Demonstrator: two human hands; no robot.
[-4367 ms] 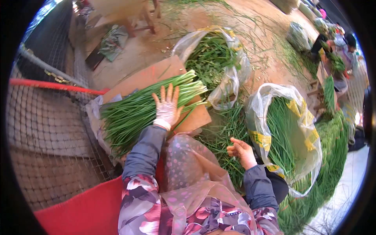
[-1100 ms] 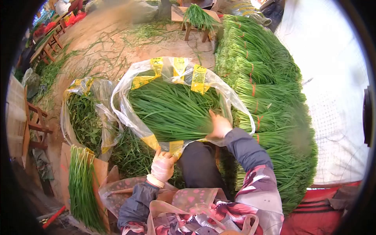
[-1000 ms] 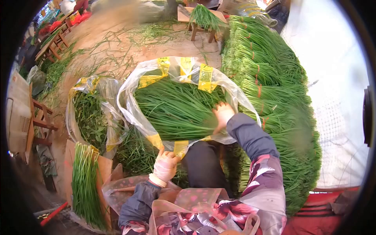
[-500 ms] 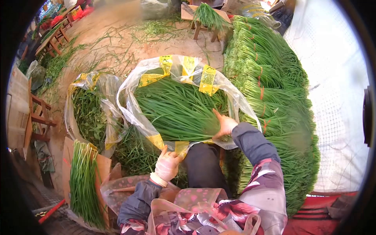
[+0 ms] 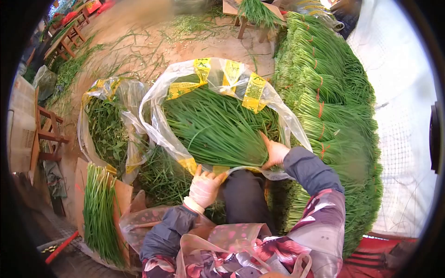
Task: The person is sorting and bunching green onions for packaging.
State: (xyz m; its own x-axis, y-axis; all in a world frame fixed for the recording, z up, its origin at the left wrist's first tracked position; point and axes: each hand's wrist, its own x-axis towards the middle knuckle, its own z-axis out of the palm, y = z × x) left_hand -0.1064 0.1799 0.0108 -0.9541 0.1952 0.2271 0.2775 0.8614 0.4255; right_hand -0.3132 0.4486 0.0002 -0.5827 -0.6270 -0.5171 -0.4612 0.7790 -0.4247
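Observation:
A large clear plastic bag [image 5: 154, 121] with yellow printed labels stands wide-mouthed before me, full of long green garlic chives [image 5: 218, 123]. My right hand [image 5: 276, 153] clasps the near right end of the chives inside the bag, thumb on the upper side and fingers low beside the rim. At the bag's front edge, my left hand [image 5: 205, 187], in a thin translucent glove, pinches the rim near a yellow label. My dark-trousered leg [image 5: 245, 194] is just under the bag's near side.
A tall stack of tied chive bundles [image 5: 320, 102] runs along the right. To the left stands another clear bag [image 5: 83, 120] of loose greens. A chive bundle [image 5: 99, 208] lies on a board [image 5: 124, 192] at lower left. Wooden stools [image 5: 51, 134] and scattered trimmings surround the floor [image 5: 139, 32].
The view has shifted slightly, so most things sit a little further right. Both hands keep their places at the bag and chives, with little other visible movement.

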